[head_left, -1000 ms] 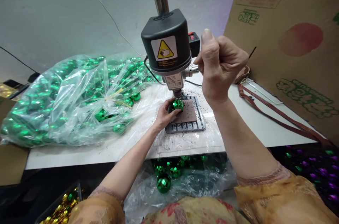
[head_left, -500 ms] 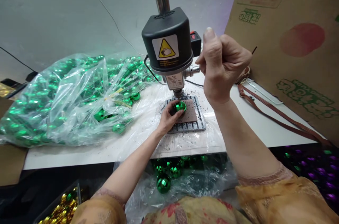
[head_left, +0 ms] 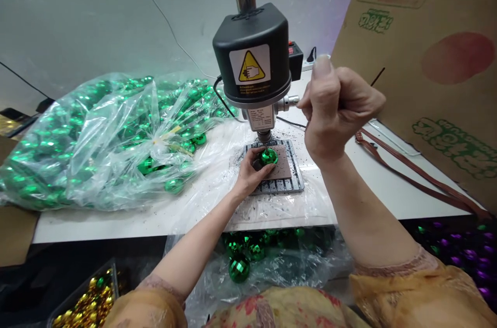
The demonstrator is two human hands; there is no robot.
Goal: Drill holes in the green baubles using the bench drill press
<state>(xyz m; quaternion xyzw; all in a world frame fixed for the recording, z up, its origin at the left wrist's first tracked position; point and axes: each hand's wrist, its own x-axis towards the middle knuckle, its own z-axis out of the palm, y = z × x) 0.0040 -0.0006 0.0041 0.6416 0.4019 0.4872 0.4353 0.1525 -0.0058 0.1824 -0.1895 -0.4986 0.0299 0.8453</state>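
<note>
My left hand pinches a shiny green disco-ball ornament between thumb and fingers. The ball rests on a brown square pad on the slotted metal base of a small bench drill press. Directly above it is the chuck, and the thin bit appears to meet the ball's top. To the right of the motor housing, my right hand is closed around the press's lever, whose thin dark end sticks out beyond the fist. Dark shavings lie about the base.
A clear bag of green balls fills the table's left side. More green balls lie in plastic below the front edge. Gold balls fill a bin at lower left. A cardboard box and brown strap stand right.
My right fist has come down a little with the lever. The view has shifted slightly, and my left hand still holds the green ball beneath the chuck.
</note>
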